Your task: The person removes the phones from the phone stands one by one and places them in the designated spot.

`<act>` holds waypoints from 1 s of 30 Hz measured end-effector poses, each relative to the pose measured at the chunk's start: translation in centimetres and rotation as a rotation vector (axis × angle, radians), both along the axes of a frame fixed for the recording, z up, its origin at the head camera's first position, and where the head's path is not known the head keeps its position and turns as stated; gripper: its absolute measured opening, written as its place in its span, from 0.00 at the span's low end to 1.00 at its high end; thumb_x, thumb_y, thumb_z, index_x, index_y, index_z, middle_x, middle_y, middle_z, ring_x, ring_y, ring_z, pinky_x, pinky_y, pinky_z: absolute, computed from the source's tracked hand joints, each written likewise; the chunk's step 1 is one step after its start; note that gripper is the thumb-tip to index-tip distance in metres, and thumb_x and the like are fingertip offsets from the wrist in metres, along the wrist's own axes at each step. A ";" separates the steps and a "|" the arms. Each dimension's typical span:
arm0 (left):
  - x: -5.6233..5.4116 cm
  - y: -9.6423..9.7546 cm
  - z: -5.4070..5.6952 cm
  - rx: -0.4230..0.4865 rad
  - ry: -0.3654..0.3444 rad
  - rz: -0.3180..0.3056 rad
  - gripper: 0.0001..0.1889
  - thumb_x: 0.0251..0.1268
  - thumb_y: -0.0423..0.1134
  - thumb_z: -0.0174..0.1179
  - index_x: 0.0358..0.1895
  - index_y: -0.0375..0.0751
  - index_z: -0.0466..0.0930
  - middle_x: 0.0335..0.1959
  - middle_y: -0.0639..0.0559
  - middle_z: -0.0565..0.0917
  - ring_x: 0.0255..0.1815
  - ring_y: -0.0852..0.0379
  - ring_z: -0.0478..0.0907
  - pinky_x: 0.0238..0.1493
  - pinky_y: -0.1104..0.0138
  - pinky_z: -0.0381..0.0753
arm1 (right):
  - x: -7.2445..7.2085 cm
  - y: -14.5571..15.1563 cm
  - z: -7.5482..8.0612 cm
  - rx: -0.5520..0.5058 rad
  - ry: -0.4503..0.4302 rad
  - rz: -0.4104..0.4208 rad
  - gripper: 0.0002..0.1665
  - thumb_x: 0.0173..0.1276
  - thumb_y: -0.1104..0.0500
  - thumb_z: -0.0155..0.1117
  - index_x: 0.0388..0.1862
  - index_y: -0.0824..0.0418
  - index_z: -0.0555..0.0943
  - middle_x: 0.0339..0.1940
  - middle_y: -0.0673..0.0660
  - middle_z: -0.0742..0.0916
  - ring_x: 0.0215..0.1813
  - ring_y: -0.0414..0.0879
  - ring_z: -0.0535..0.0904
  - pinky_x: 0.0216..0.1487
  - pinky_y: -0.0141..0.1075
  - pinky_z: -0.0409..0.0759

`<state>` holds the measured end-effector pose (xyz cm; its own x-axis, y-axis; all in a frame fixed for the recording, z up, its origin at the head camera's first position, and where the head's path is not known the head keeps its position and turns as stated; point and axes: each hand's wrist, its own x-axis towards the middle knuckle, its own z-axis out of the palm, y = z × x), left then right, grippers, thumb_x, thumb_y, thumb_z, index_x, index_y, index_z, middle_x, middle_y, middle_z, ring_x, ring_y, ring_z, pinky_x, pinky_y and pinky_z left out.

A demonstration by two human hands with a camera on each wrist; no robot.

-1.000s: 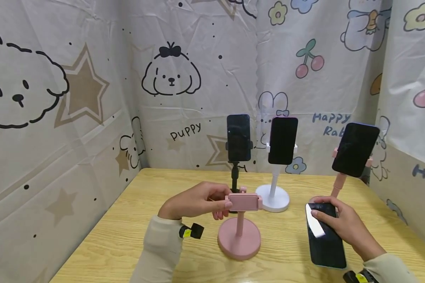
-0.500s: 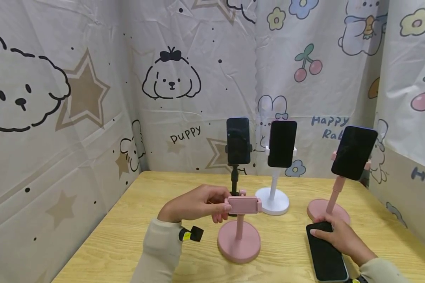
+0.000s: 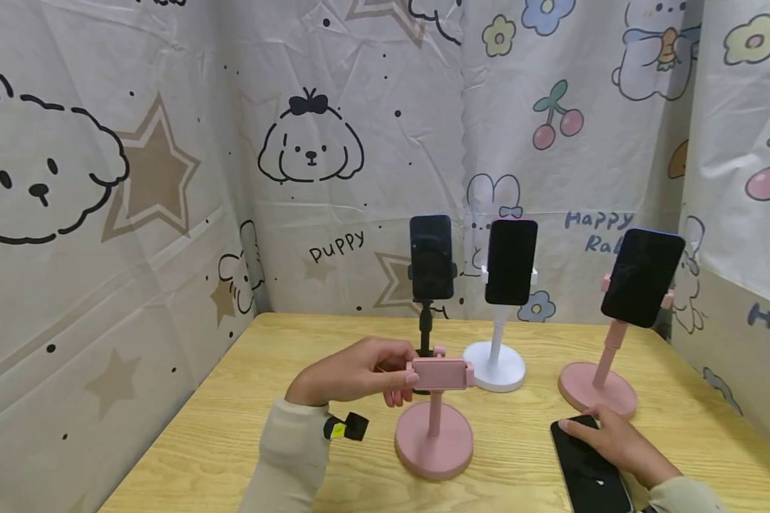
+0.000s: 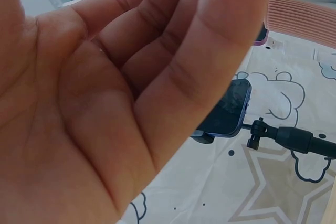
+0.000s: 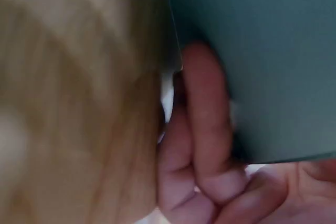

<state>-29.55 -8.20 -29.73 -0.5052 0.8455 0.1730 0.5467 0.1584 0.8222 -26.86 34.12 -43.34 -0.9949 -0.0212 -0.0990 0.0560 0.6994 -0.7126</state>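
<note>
Phone (image 3: pixel 589 467) at near right, clasped in right grip (image 3: pixel 627 445), perhaps touching the counter (image 3: pixel 513 445), though blurred in wrist view; near pink stand (image 3: pixel 434 447) at centre, pinched at clamp (image 3: pixel 440 373) by left grip (image 3: pixel 359 370).

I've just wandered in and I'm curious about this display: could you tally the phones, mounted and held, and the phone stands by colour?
Mounted phones: 3
Phone in the right hand: 1
Black stand: 1
White stand: 1
Pink stands: 2
Total: 8 (4 phones, 4 stands)
</note>
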 end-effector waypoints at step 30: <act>-0.1 0.0 0.0 -0.010 0.010 0.009 0.06 0.73 0.40 0.54 0.43 0.41 0.77 0.31 0.44 0.84 0.27 0.52 0.80 0.34 0.53 0.83 | 0.6 1.5 1.1 -0.199 -0.138 -0.142 0.37 0.77 0.45 0.47 0.57 0.82 0.65 0.37 0.61 0.83 0.34 0.47 0.81 0.35 0.43 0.85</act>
